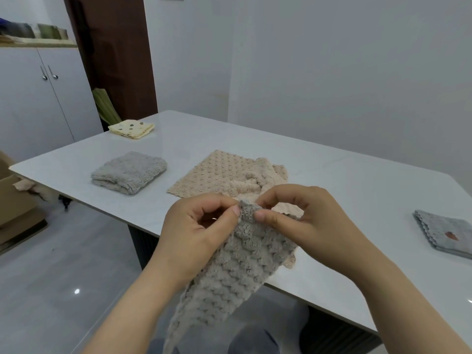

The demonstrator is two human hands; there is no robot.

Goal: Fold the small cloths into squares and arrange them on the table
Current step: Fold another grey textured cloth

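1. Taupe cloth (229,272): hanging by its top corner in front of the near edge of the table (332,200), trailing downward and narrowing toward the bottom of the view.
2. Left hand (196,233): pinching that top corner between thumb and curled forefinger.
3. Right hand (301,218): pinching the same corner from the other side, thumb tip pressing on the fabric just beside the left thumb.
4. Beige cloth (217,172): lying unfolded and partly rumpled on the table, just behind both hands.
5. Folded grey cloth (129,172): sitting as a thick square left of the beige one, apart from it.
6. Yellow dotted cloth (131,129): resting folded near the far left corner.
7. Flat grey cloth (447,233): lying folded at the right edge of the view, bearing an orange mark, well apart from the others.
8. White cabinet (38,98) and cardboard box (15,200): standing on the floor left of the table.
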